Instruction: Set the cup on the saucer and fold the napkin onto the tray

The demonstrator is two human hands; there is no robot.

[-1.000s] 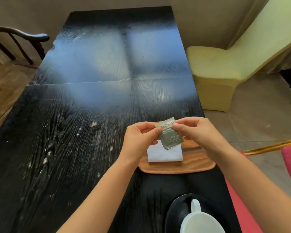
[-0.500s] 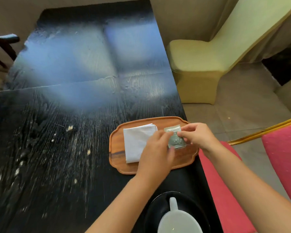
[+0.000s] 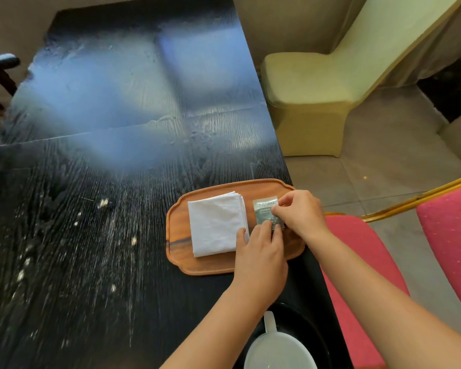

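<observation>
A folded white napkin [image 3: 215, 225] lies on the left half of a wooden tray [image 3: 179, 251] near the table's right edge. To the napkin's right, a small grey-green packet [image 3: 265, 209] lies flat on the tray. My right hand [image 3: 300, 213] pinches its right edge. My left hand [image 3: 260, 251] rests fingertips on its lower edge and touches the napkin's corner. At the bottom, a white cup [image 3: 278, 350] with its handle pointing away stands on a black saucer [image 3: 308, 324], partly cut off by the frame.
The black wooden table [image 3: 96, 198] carries pale specks and window glare. A pink chair [image 3: 362, 265] with a gold frame stands close at the right. A pale yellow covered chair [image 3: 312, 102] stands farther back. A dark chair arm [image 3: 0, 61] shows at far left.
Both hands have brought the packet down from above the tray onto it, beside the napkin. The view has shifted right and closer.
</observation>
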